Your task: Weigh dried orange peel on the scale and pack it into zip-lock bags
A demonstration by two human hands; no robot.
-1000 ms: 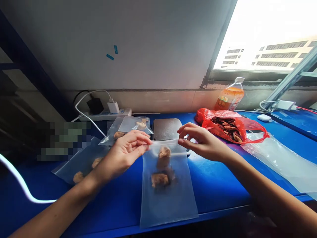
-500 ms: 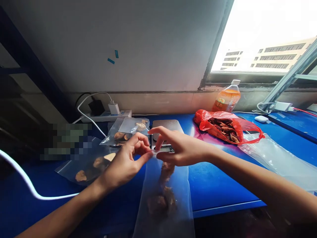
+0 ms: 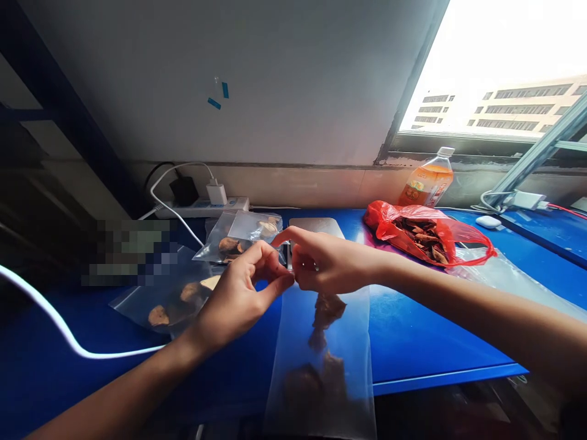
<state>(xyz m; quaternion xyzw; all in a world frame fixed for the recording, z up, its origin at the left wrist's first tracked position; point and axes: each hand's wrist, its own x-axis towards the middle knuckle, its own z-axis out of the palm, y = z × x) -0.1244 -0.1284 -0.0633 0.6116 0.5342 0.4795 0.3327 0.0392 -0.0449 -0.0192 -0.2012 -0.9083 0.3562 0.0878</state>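
At 11 o'clock on translucent rectangular plastic bag [image 3: 355, 339], my left hand [image 3: 241, 284] and right hand [image 3: 332, 263] pinch its corner, best hold; likely light, limp, slippery.

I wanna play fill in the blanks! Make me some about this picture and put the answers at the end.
1. The left hand and the right hand meet at the far end of a clear plastic bag with pieces coloured ____ inside.
2. Behind the red plastic bag stands a bottle with a cap coloured ____.
3. The number of blue strips on the wall is ____.
4. The table is coloured ____.

Missing words: brown; white; two; blue.
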